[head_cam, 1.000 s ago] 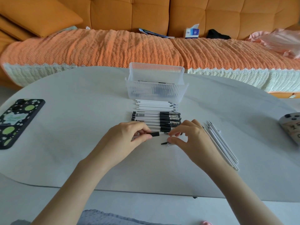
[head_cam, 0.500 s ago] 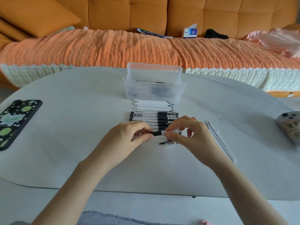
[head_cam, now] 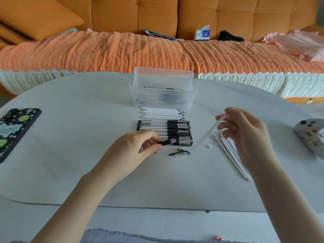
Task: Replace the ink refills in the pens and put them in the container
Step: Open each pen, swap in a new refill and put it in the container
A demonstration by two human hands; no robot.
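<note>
My left hand (head_cam: 138,148) pinches a pen barrel (head_cam: 167,142) by its black grip, its open threaded end pointing right. My right hand (head_cam: 245,135) holds a white refill (head_cam: 210,131), blurred, slanting down to the left above the table. A loose pen cap (head_cam: 179,153) and a small metal tip (head_cam: 180,148) lie just below the barrel. A row of capped pens (head_cam: 164,131) lies behind, and a row of white refills (head_cam: 163,113) beyond it. The clear ribbed container (head_cam: 163,100) stands at the back with a few pens inside.
Several white refills (head_cam: 231,155) lie under my right hand, with a tiny white cap (head_cam: 208,146) beside them. A phone in a spotted case (head_cam: 14,130) sits at the table's left edge, a grey device (head_cam: 310,135) at the right. An orange sofa (head_cam: 157,48) runs behind.
My right hand has pulled the refill out of the barrel and swung up and to the right. The left hand stays put with the barrel.
</note>
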